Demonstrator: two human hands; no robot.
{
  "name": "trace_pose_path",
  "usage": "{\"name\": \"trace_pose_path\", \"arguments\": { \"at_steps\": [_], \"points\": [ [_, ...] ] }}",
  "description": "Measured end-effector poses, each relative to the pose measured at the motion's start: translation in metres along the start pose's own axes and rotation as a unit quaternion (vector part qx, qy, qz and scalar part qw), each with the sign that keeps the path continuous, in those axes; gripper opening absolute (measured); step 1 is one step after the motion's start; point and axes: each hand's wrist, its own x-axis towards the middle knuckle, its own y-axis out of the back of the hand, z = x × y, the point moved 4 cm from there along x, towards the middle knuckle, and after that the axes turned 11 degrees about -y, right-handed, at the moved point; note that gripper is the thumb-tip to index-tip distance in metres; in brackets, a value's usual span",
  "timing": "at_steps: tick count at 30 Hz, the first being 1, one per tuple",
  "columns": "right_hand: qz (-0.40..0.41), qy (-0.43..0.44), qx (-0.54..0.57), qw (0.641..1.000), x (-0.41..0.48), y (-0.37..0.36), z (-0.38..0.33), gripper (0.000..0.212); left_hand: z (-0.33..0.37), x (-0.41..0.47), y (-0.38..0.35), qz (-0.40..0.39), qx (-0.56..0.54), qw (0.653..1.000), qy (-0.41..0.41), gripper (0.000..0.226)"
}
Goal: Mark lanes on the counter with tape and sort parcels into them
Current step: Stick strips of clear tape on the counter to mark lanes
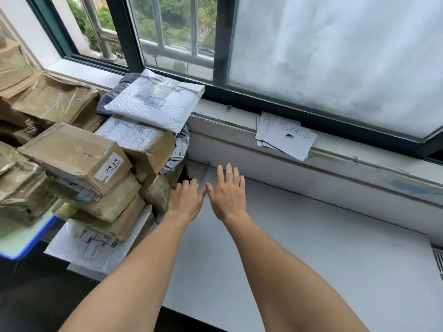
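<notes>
My right hand point(229, 191) is extended flat over the counter point(311, 248), fingers straight and slightly spread, holding nothing. My left hand point(185, 200) is just beside it. Its fingertips dip toward a dark gap, so I cannot tell their grip. The parcels point(76, 159) are stacked immediately left of my left fingers.

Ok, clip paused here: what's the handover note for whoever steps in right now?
Left hand: at the foot of the parcel pile, fingertips hidden, grip unclear.
Right hand: open, fingers straight, over the counter.
The pile sits at the counter's left end; paper cards lie on the windowsill.
Done: no lanes visible, nothing sorted.
Left: mark the lanes, then sort.
</notes>
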Motion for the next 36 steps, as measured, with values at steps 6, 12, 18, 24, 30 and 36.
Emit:
{"name": "trace_pose_path", "arguments": {
  "at_steps": [6, 12, 18, 24, 30, 36],
  "points": [
    [-0.065, -0.020, -0.021, 0.997, 0.002, -0.048, -0.014, 0.064, -0.032, -0.016, -0.053, -0.043, 0.012, 0.997, 0.056, 0.038],
    [-0.113, -0.035, -0.029, 0.993, 0.005, -0.082, -0.035, 0.058, -0.052, -0.017, -0.076, -0.058, 0.005, 0.995, 0.081, 0.028],
    [-0.129, -0.056, 0.010, 0.990, 0.018, -0.097, -0.057, 0.040, -0.070, -0.014, -0.087, -0.071, -0.001, 0.993, 0.096, 0.021],
    [-0.134, -0.114, 0.078, 0.981, 0.036, -0.116, -0.064, 0.032, -0.072, -0.009, -0.100, -0.053, 0.041, 0.995, 0.071, 0.033],
    [-0.129, -0.157, 0.091, 0.975, 0.050, -0.134, -0.066, 0.028, -0.067, -0.007, -0.121, -0.076, 0.013, 0.994, 0.078, 0.029],
    [-0.125, -0.195, 0.118, 0.966, 0.064, -0.132, -0.061, 0.012, -0.063, -0.006, -0.121, -0.066, -0.015, 0.992, 0.111, 0.028]
  ]
}}
